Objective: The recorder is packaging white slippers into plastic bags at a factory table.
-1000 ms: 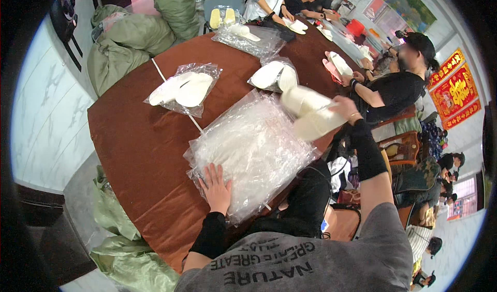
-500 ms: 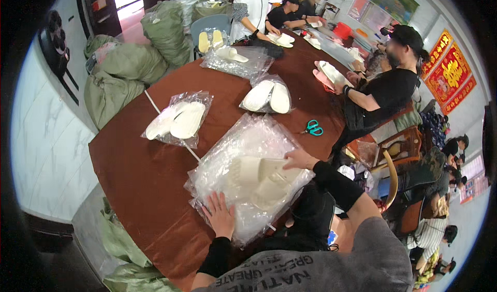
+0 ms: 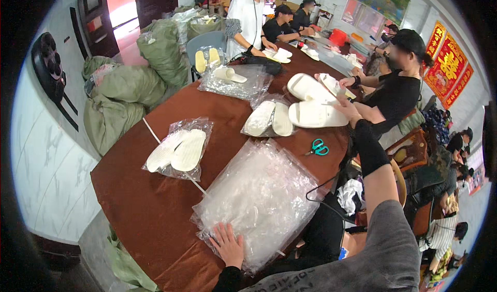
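Observation:
Spread flat, my left hand presses on the near left corner of a stack of clear plastic bags. My right arm reaches far right, where my right hand grips the edge of a pair of white slippers. These slippers are bare, close beside the slipper in a co-worker's hands; part of my grip is hard to make out. A bagged pair of white slippers lies just left of them, and another bagged pair lies further left.
Teal-handled scissors lie on the brown-covered table, right of the bags. A white slipper on plastic lies at the far edge. Yellow slippers rest on a chair. Green sacks stand left; several people work around.
My right hand has carried the white slippers off the bag stack, away toward the co-worker at the far right. My left hand has stayed flat on the bags.

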Tool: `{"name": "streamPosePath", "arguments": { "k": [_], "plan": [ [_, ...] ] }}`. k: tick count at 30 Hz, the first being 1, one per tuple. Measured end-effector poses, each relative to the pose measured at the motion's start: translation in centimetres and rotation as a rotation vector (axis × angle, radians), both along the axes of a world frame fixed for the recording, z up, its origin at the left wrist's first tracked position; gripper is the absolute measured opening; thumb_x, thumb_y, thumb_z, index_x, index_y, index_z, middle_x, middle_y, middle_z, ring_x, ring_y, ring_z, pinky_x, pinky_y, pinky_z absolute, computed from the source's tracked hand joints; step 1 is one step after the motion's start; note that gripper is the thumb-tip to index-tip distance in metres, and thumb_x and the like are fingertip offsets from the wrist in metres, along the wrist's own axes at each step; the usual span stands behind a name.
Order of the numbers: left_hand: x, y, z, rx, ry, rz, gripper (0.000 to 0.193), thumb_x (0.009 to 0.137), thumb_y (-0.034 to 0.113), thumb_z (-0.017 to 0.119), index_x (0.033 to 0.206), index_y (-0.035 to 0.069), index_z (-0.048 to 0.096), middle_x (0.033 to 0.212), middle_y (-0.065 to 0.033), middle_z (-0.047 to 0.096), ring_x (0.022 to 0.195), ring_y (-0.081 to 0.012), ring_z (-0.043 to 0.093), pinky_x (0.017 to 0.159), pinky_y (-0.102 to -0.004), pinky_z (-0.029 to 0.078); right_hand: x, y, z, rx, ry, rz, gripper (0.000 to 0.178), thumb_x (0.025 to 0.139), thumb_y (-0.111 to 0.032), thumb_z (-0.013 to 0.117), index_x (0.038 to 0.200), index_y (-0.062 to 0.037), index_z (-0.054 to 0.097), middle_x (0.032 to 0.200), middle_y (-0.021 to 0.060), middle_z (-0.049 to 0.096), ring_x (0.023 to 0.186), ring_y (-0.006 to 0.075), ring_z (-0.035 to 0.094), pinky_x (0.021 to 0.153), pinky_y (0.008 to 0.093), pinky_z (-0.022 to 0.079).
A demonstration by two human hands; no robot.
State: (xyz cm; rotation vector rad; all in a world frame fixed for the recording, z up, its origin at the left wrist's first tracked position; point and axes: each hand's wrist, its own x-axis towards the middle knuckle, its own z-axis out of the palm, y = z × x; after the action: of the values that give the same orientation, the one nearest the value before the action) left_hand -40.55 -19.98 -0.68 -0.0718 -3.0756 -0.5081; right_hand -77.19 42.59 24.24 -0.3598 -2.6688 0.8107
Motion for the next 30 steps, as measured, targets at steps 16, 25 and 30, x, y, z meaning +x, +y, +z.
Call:
{"name": "streamPosePath", "arguments": {
  "k": [16,25,30],
  "plan": [
    [-1.9,-0.5,-0.6,-0.031,-0.053,0.002,0.075,0.1,0.046,0.059,0.163,0.012,0.035,0.174,-0.016,0.018,0.16,-0.041,0.013,0.124,-0.0683,0.007,-13.0,-20.0,-24.6,-1.439,-0.046,-0.356,0.054,0.095,-0.039,0.074,0.136,-0.0095,0.055,0.121,0.017,0.065,0.109,0.0371,0.065,0.092,0.058,0.056],
    [-1.1,0.0,-0.4,0.03,0.033,-0.016,0.072,0.1,0.043,0.058,0.162,0.011,0.037,0.173,-0.0164,0.021,0.16,-0.0393,0.015,0.125,-0.0661,0.008,-8.5,-16.0,-0.1,-0.559,0.376,0.144,0.017,0.087,-0.005,0.066,0.102,-0.0025,0.059,0.078,0.008,0.062,0.059,0.0168,0.06,0.047,0.0328,0.052],
    [0.6,-1.7,-0.5,-0.002,0.01,0.037,0.07,0.103,0.041,0.056,0.163,0.013,0.034,0.174,-0.0137,0.02,0.16,-0.038,0.015,0.125,-0.0652,0.009,6.4,-27.4,12.4,-0.465,0.203,0.48,0.01,0.096,-0.011,0.064,0.102,-0.0044,0.068,0.085,0.0027,0.07,0.056,0.0107,0.059,0.048,0.0229,0.044]
  ]
}}
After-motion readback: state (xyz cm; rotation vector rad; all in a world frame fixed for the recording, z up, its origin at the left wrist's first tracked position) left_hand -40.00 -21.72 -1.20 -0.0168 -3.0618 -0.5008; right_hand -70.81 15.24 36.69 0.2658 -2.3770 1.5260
